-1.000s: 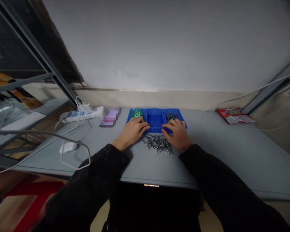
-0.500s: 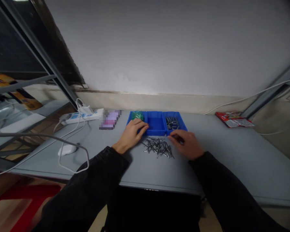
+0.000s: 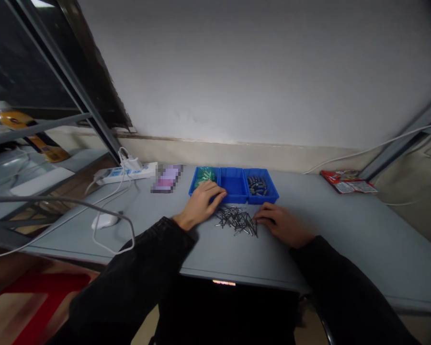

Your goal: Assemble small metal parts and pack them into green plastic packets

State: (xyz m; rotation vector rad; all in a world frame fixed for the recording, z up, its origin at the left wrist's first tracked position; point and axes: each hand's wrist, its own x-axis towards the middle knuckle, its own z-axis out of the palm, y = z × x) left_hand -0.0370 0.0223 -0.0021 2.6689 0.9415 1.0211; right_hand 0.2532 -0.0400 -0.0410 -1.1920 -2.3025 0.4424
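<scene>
A loose pile of thin metal pins (image 3: 237, 219) lies on the grey table. My right hand (image 3: 278, 223) is at the pile's right edge, thumb and fingertips pinched; what is between them is too small to name. My left hand (image 3: 203, 203) rests by the front of the blue left bin (image 3: 193, 189), fingers loosely spread and holding nothing visible. Green packaged pieces (image 3: 205, 175) lie in that bin. The middle blue bin (image 3: 232, 183) shows a bare bottom. Short grey metal cylinders (image 3: 257, 185) fill part of the right blue bin (image 3: 273, 191).
A blurred-out phone (image 3: 167, 178), a white power strip (image 3: 129, 172) and a white mouse (image 3: 106, 220) are on the left with cables. A red packet (image 3: 348, 182) lies at the back right. A yellow bottle (image 3: 39, 139) leans at far left.
My right hand has moved from the right bin's front edge down to the right side of the pin pile. My left hand stays near the left bin. The view has shifted slightly.
</scene>
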